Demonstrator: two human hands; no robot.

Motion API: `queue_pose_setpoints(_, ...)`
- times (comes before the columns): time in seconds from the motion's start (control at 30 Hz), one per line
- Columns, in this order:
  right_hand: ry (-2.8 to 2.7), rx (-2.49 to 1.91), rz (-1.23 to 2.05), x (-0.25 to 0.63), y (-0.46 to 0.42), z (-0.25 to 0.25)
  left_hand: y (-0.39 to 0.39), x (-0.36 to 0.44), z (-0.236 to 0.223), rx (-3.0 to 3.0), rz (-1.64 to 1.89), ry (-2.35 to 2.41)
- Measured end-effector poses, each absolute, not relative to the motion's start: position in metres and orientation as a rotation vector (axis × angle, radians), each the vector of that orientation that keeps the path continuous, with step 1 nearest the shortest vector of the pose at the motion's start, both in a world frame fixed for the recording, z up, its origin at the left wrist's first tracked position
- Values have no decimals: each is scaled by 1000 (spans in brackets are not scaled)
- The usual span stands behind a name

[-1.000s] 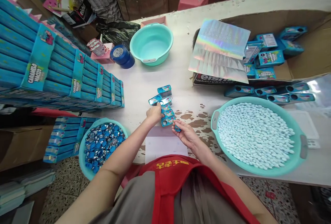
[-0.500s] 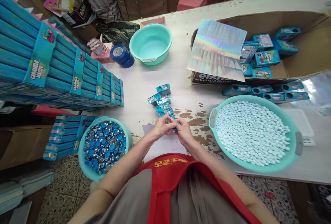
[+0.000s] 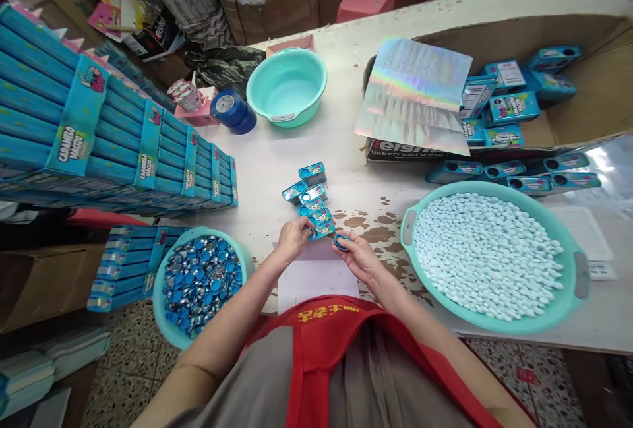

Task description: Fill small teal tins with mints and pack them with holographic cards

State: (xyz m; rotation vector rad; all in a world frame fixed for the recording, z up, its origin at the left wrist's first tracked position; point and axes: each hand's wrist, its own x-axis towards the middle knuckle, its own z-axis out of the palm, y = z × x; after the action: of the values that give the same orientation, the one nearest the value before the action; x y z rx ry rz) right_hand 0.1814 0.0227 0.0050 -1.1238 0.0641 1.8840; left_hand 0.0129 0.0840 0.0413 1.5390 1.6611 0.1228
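Observation:
Several small blue boxes (image 3: 311, 206) stand in a staggered row before me, with round openings in their tops. My left hand (image 3: 293, 239) pinches a small round cap (image 3: 312, 233) at the near-left end of the nearest box (image 3: 325, 229); its fingers partly cover the cap. Just right of that box, my right hand (image 3: 360, 256) is closed around blue round caps (image 3: 341, 241); how many cannot be told. Similar blue and silver caps (image 3: 202, 279) fill a turquoise tub (image 3: 246, 263) by my left arm.
At right, a turquoise basin (image 3: 573, 289) holds wrapped white pieces. Behind it, a cardboard box (image 3: 583, 115) contains more blue boxes, with shiny foil (image 3: 420, 91) over its edge. Stacked blue packages (image 3: 113, 131) line the left. Another basin (image 3: 287, 85) and blue tape (image 3: 232, 110) stand behind.
My left hand moved from the boxes to my right hand, where the fingers met at the caps, then returned left to the nearest box. My right hand kept hold of caps near the same spot.

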Motion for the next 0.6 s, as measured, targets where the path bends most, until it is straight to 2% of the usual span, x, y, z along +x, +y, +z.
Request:
queue_pose_setpoints(0.13,68,-1148,1867,183,22,1,85,20,42,1740,-166,1785)
queue_pose_setpoints(0.37,60,-1214,1875,181,22,-3,105,38,41,1731,-626,1859)
queue_pose_setpoints(0.6,21,-1214,1865,176,26,5,101,42,45,1753,-594,1842)
